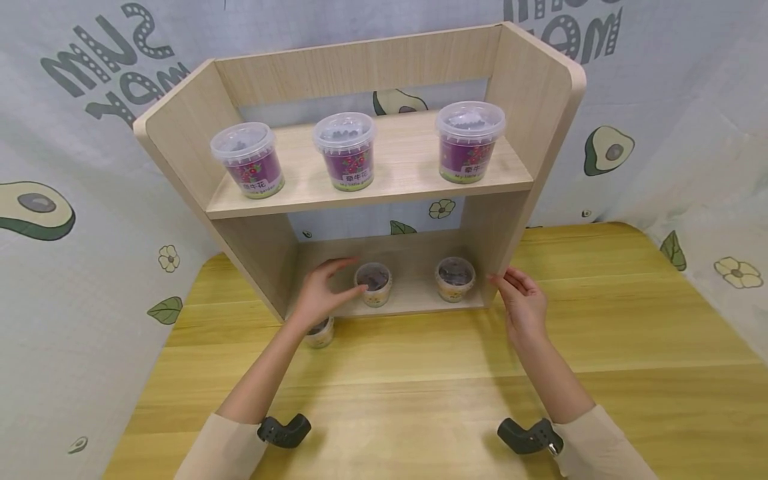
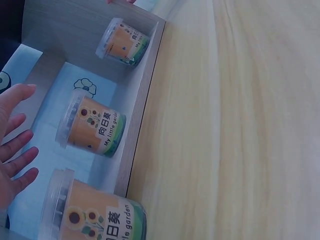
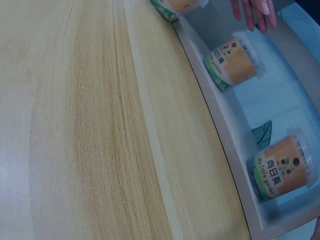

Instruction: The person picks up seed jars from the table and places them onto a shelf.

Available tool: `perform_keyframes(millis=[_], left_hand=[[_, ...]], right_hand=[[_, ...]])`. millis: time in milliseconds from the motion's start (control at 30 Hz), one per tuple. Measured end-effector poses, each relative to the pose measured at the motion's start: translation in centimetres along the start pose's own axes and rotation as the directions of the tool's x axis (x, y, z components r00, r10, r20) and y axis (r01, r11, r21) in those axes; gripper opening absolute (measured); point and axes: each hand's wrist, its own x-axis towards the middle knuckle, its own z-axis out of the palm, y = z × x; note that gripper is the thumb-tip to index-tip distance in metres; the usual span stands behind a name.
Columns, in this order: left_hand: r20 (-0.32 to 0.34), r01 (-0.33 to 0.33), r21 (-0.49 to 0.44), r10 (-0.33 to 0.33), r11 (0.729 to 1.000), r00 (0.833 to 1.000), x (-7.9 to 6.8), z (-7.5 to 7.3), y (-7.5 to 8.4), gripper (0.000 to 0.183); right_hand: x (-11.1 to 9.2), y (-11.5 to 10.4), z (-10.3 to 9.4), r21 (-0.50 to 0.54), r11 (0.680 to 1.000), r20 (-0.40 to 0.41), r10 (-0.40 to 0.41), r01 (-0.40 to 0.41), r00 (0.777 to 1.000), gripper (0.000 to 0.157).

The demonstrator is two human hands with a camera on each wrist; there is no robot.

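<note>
My left hand [image 1: 321, 293] reaches into the lower compartment of a wooden shelf unit [image 1: 372, 200]. Its thumb and fingers are spread beside an orange-labelled plastic cup [image 1: 373, 285] with a clear lid, holding nothing. A second orange cup [image 1: 454, 280] stands at the right end of that compartment. Below my left wrist, a third orange cup [image 1: 321, 333] sits on the table by the unit's front left corner, partly covered by the arm. At the unit's right side panel, my right hand [image 1: 525, 303] holds the lower front edge, thumb round the edge and fingers on the outside.
On the upper shelf stand three purple-labelled lidded cups: one at left [image 1: 249, 160], one near the middle [image 1: 346, 152] and one at right [image 1: 470, 141]. The unit rests on a wooden table [image 1: 408, 387]. Behind hangs a printed cloth [image 1: 672, 133].
</note>
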Motion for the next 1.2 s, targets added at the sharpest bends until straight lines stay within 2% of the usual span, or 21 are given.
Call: perform_keyframes(millis=[367,700,867,1100,1200], left_hand=[[-0.024,0.04,0.023,-0.039,0.999,0.999,-1.7,-0.6,-0.5,0.049],[0.01,0.059,0.025,-0.06,0.998,0.998,-2.8,-0.9,-1.1,0.05],[0.038,0.04,0.052,-0.042,0.998,0.998,-3.8,-0.9,-1.7,0.05],[0.026,0.01,0.089,-0.012,0.996,1.0,-4.9,-1.2,-2.0,0.05],[0.028,0.022,0.094,-0.025,0.995,0.999,-5.2,-1.4,-2.1,0.051]], right_hand=[[0.1,-0.1,0.0,-0.001,1.0,-0.002,-0.004,0.004,1.0,0.025],[0.2,0.1,-0.2,-0.022,1.0,0.004,0.002,-0.002,1.0,0.024],[0.3,0.2,-0.2,-0.012,1.0,-0.006,-0.003,0.003,1.0,0.024],[0.3,0.2,-0.3,0.005,1.0,-0.015,0.01,-0.01,1.0,0.026],[0.3,0.2,-0.3,0.001,1.0,-0.014,0.01,-0.01,1.0,0.025]])
